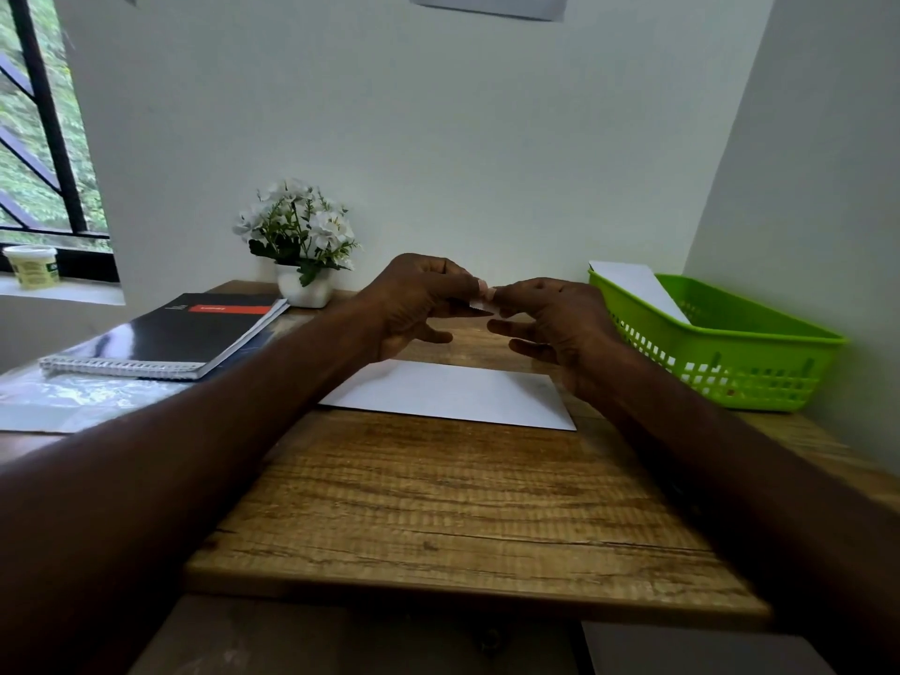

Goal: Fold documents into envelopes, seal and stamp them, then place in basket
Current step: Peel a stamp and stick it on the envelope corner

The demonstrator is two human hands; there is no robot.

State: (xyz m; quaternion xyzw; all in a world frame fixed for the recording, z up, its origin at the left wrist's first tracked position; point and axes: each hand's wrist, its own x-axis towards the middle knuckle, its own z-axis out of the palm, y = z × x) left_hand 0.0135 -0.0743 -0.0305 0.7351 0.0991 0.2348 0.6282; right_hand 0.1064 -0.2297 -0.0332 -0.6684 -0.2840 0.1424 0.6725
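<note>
A white envelope (453,394) lies flat on the wooden desk (462,504), under my raised hands. My left hand (414,304) and my right hand (555,319) meet fingertip to fingertip above it. Between them they pinch a small white piece, apparently a stamp or sticker (482,304). To the right stands a green plastic basket (730,353) with a white envelope (643,285) leaning inside it.
A black spiral notebook (170,338) lies at the left on a clear plastic sleeve (73,397). A white pot of white flowers (302,246) stands against the back wall. A pale tub (31,272) sits on the window sill. White walls close off the back and right.
</note>
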